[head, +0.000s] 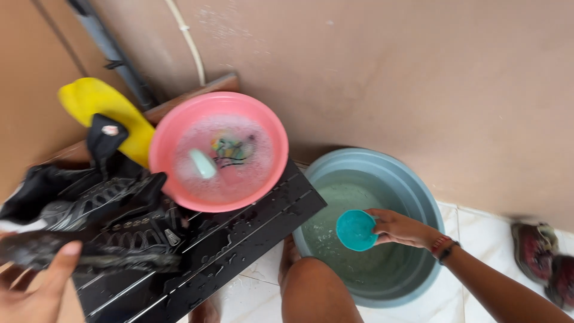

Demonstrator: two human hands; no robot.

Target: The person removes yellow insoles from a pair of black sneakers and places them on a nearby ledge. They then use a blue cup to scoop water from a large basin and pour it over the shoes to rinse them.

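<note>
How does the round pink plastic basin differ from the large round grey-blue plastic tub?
The pink plastic basin sits on the wet black slatted stand; the grey-blue plastic tub stands lower, on the white tiled floor. The basin is smaller and shallower. Its water is foamy, with small items; the tub's is cloudy greenish. Both are round and hold water.

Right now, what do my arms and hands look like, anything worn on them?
Both arms are bare, with no sleeves or gloves. The right hand has a red band and a dark band at the wrist. The left hand shows only partly at the frame corner, nothing worn on it.

Pink basin (179,173) on wet black board (251,239)
</note>
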